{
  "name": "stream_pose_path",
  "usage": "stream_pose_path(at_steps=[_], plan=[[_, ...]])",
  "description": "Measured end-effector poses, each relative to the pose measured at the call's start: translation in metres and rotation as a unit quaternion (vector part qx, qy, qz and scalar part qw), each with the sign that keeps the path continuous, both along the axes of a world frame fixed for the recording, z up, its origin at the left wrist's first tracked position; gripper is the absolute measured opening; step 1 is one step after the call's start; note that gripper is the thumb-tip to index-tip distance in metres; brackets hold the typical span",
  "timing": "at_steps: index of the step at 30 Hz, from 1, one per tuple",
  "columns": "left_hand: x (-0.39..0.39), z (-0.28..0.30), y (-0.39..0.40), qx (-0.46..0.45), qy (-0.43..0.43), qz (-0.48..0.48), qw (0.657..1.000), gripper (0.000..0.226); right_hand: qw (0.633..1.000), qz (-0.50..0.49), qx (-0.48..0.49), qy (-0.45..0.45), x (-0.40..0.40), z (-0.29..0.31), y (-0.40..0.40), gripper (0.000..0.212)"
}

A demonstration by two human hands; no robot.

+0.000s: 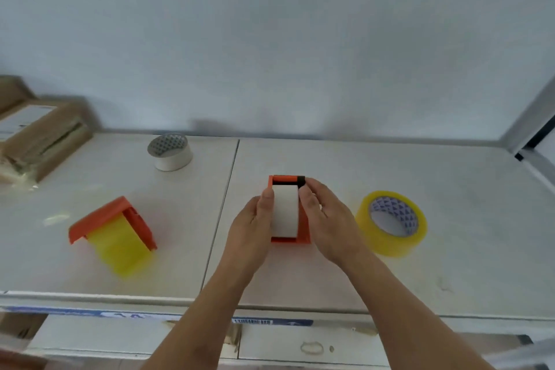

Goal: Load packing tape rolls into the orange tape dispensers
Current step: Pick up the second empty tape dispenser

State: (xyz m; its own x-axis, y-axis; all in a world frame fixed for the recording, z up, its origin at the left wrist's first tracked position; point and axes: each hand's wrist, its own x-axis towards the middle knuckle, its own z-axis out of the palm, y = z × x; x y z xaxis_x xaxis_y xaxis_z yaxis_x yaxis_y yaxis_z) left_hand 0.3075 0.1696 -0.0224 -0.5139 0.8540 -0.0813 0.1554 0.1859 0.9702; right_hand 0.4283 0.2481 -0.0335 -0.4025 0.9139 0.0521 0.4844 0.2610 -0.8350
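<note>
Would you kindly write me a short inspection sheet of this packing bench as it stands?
Surface: pale desk, a seam running down its middle.
Job's things: white tape roll seated in the centre orange dispenser; left orange dispenser holds a yellow roll; loose yellow roll at right; loose white roll at back.
Clutter: wrapped brown parcels at far left.
Hands: left hand and right hand grip the centre roll's sides.
Cables: nothing seen.
Surroundings: plain pale wall; drawers below.
</note>
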Motion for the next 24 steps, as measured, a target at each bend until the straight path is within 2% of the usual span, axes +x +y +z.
stream_pose_path(at_steps=[4, 11, 15, 24], plan=[[0.008, -0.006, 0.004, -0.003, -0.058, -0.018, 0.998, 0.040, 0.999, 0.005, -0.025, 0.038, 0.001, -0.013, 0.002, 0.075], [0.013, -0.006, 0.012, 0.011, -0.077, -0.010, 0.997, 0.034, 0.999, 0.022, -0.010, 0.039, 0.005, -0.020, 0.004, 0.077], [0.013, -0.001, 0.018, 0.035, -0.096, 0.011, 0.995, 0.040, 1.000, 0.019, 0.006, 0.024, 0.006, -0.022, 0.001, 0.072], [0.004, 0.024, 0.030, 0.016, -0.101, -0.010, 0.995, 0.050, 0.999, 0.031, -0.009, 0.017, 0.005, -0.017, 0.001, 0.093]])
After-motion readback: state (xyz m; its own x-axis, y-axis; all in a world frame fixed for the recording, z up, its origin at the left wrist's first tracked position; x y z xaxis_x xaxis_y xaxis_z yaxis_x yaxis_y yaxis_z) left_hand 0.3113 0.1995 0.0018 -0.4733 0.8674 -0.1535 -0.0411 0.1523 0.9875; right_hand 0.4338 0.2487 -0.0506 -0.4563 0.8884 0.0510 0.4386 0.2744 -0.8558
